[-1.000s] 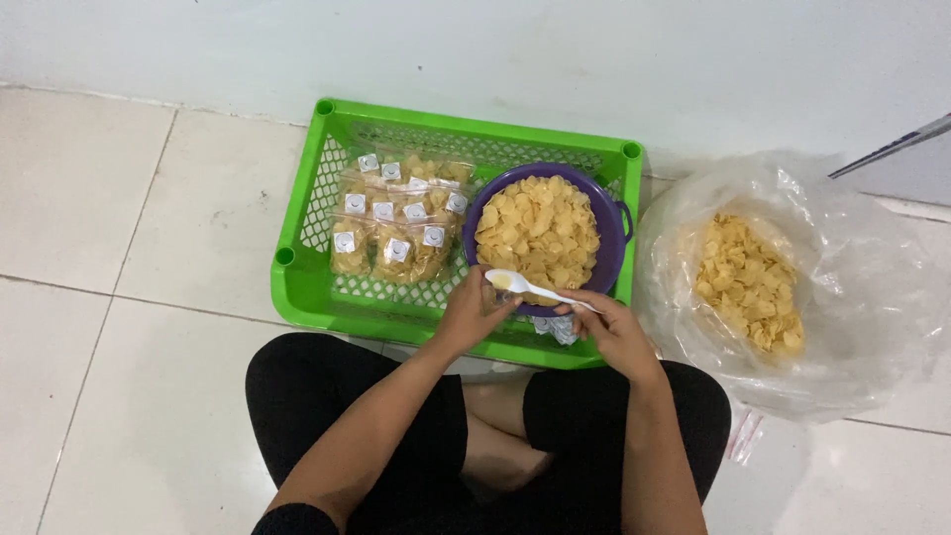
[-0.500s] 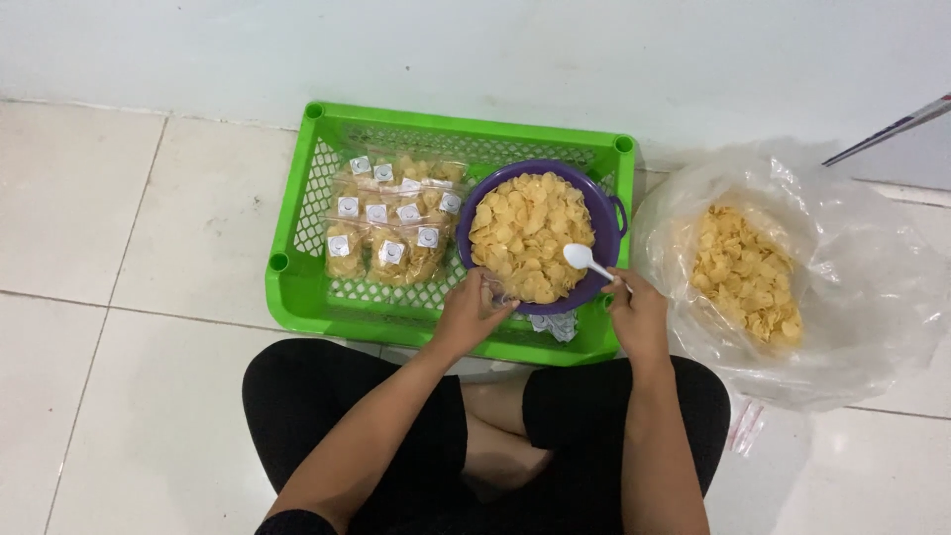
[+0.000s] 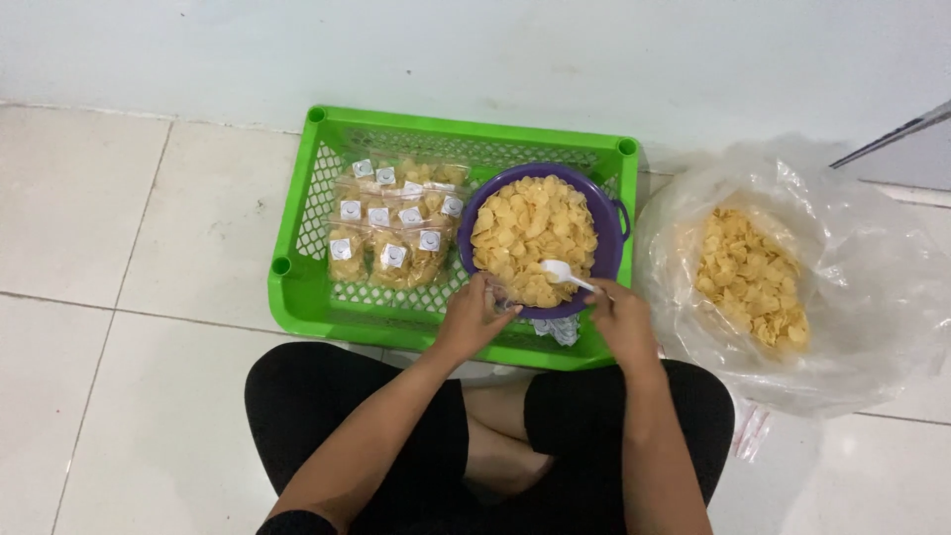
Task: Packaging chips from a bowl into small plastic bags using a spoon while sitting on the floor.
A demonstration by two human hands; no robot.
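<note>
I'm seeing small clear packets (image 3: 391, 233) of yellow chips lying stacked in the green basket's (image 3: 297, 287) left half, each wearing a small square white label (image 3: 394, 256). A big clear plastic bag (image 3: 792, 267) is sitting right of it.

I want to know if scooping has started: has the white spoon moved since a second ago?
Yes. The white spoon, in the right hand, went from the purple bowl's near rim up onto the chips.

White plastic spoon (image 3: 561, 271) lies tilted, bowl dipping into the purple bowl's (image 3: 612, 224) chips (image 3: 533, 233).
</note>
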